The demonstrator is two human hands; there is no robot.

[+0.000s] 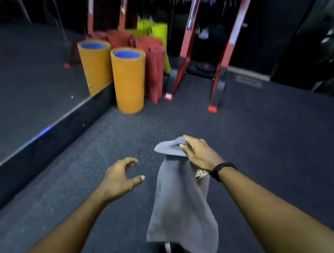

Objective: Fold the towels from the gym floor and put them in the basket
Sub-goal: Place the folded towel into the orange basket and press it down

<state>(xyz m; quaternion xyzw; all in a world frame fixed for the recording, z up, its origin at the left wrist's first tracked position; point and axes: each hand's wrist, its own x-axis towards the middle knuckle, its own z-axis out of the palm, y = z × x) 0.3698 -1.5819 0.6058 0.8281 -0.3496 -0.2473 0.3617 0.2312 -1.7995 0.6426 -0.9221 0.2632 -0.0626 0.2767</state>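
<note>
Above the floor (270, 144), the right hand (199, 156) pinches a limp, light towel (179, 209) by its top edge; the left hand (119, 177), fingers loosely spread and empty, should probably take the opposite corner.

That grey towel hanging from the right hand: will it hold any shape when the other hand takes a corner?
Probably not. The grey towel hangs limp and creased from the right hand, so it looks floppy. One hand's pinch carries it, so it is likely light. The left hand, open beside it, would likely need to spread it.
</note>
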